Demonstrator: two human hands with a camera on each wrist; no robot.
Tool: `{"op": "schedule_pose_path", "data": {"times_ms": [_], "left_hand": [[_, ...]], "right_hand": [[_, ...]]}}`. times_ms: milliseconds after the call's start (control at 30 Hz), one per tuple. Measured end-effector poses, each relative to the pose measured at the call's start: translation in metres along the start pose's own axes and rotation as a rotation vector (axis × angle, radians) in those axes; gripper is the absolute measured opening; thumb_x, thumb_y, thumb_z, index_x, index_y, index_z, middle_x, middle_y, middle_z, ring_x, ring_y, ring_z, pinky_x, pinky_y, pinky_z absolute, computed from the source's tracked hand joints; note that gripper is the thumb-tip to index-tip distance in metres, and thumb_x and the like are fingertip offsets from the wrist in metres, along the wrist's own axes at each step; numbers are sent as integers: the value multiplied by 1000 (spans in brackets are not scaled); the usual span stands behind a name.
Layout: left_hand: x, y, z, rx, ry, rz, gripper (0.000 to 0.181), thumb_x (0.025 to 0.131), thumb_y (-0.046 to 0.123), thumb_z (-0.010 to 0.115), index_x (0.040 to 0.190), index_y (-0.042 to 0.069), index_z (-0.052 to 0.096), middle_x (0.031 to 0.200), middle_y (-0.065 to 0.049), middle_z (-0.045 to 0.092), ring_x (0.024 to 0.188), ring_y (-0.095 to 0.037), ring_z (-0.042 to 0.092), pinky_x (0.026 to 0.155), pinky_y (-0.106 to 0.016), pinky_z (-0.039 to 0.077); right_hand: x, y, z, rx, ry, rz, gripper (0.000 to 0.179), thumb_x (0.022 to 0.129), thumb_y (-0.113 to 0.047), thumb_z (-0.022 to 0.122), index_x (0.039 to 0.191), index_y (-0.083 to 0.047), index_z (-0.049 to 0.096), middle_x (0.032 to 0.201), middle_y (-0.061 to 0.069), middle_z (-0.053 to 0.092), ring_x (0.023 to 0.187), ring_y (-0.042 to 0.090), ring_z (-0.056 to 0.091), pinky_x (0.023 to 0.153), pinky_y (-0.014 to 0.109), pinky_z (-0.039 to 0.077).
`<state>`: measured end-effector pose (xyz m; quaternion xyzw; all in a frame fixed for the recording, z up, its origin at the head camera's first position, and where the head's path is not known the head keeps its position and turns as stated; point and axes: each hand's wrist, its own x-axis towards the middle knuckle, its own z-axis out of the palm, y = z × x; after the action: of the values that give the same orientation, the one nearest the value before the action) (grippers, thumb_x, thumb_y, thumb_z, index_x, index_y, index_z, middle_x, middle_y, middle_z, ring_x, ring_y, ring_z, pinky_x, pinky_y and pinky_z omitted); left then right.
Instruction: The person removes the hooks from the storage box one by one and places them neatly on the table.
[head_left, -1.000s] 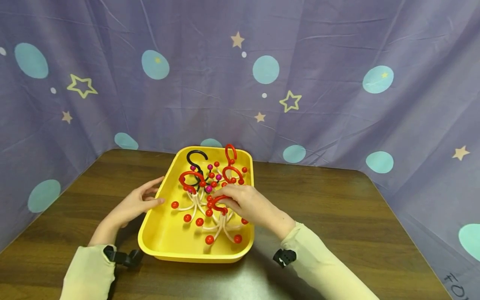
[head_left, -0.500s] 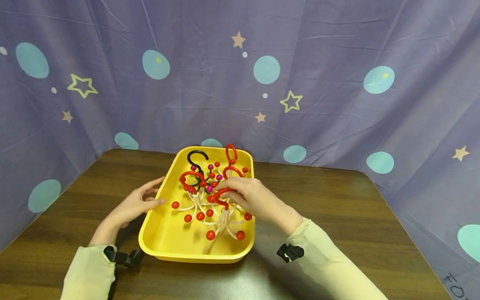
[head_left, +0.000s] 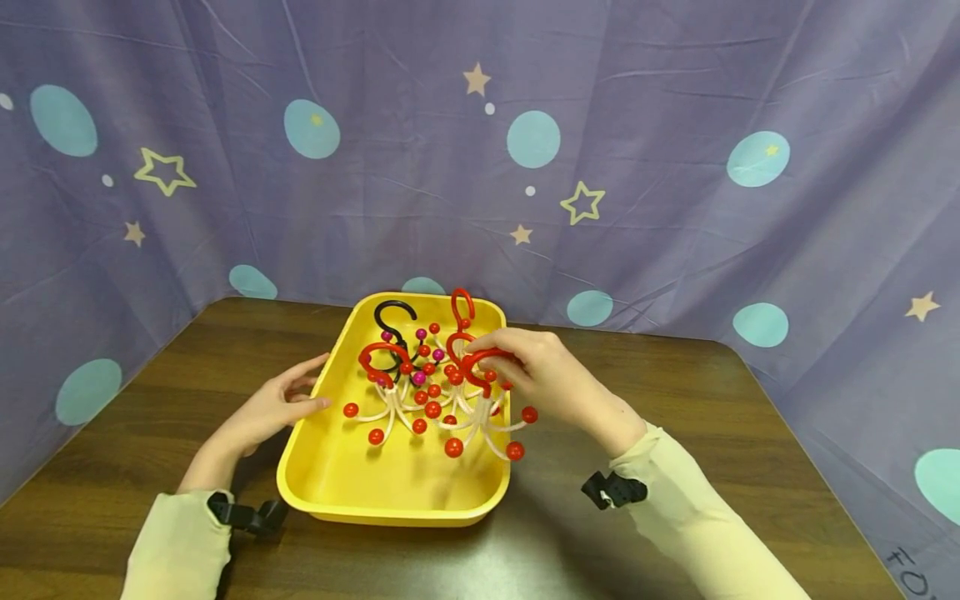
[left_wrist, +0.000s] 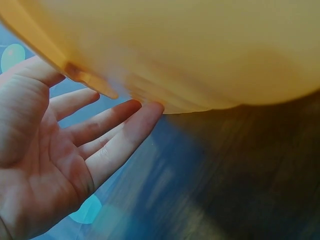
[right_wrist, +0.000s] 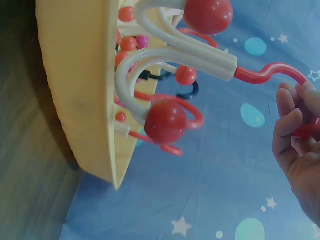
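Note:
My right hand (head_left: 551, 375) pinches the red hook handle of a claw-shaped massager (head_left: 482, 417) with white arms and red ball tips. It hangs arms down over the right rim of a yellow tray (head_left: 322, 487), some balls past the rim. In the right wrist view, fingers and thumb close round the handle's curved end. My left hand (head_left: 273, 400) holds the tray's left edge, thumb over the rim and fingertips on the outer wall (left_wrist: 200, 65). Inside the tray stand other red-hooked massagers (head_left: 392, 400) and a black one (head_left: 397, 333) with magenta balls.
A dark wooden table (head_left: 637, 417) carries the tray and extends to its right and front. Behind the table hangs a purple curtain (head_left: 637, 150) with stars and dots.
My right hand has lifted the massager and moved it right, from inside the tray's front right part to over its right rim. My left hand and the tray stay in place.

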<state>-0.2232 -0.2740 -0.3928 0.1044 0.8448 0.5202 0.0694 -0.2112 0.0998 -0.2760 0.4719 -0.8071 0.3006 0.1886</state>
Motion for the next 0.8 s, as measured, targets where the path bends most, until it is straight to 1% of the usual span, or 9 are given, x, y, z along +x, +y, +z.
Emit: {"op": "schedule_pose_path", "data": {"times_ms": [67, 200, 267, 500, 800], "left_hand": [[0, 0, 0, 0, -1, 0, 73, 87, 21, 61, 146, 10, 20, 125, -29, 42, 90, -18, 57, 69, -32, 52], [0, 0, 0, 4, -1, 0, 73, 87, 22, 62, 146, 11, 20, 125, -29, 43, 89, -18, 57, 69, -32, 52], [-1, 0, -1, 7, -1, 0, 73, 87, 22, 61, 146, 11, 20, 124, -29, 43, 90, -18, 57, 69, -32, 52], [-1, 1, 0, 5, -5, 0, 72, 87, 22, 61, 146, 10, 20, 125, -30, 43, 91, -20, 57, 70, -32, 52], [0, 0, 0, 20, 0, -8, 72, 87, 23, 61, 146, 11, 21, 125, -29, 43, 93, -24, 56, 71, -33, 52]], "right_hand": [[-1, 2, -5, -21, 1, 12, 18, 85, -7, 62, 102, -10, 66, 86, -3, 65, 65, 3, 51, 59, 16, 44], [-6, 7, -13, -30, -2, 46, 18, 85, -8, 62, 103, -9, 66, 88, -2, 66, 66, 3, 53, 59, 17, 46], [-8, 10, -16, -34, -8, 63, 19, 85, -9, 62, 104, -10, 65, 88, -1, 66, 64, 4, 53, 58, 17, 46], [-15, 23, -26, -49, -11, 113, 19, 85, -10, 63, 103, -14, 66, 91, -3, 67, 69, 4, 56, 61, 20, 48], [-22, 38, -38, -103, -18, 153, 17, 87, -13, 61, 103, -17, 65, 87, -5, 66, 62, 8, 57, 58, 20, 48]]}}
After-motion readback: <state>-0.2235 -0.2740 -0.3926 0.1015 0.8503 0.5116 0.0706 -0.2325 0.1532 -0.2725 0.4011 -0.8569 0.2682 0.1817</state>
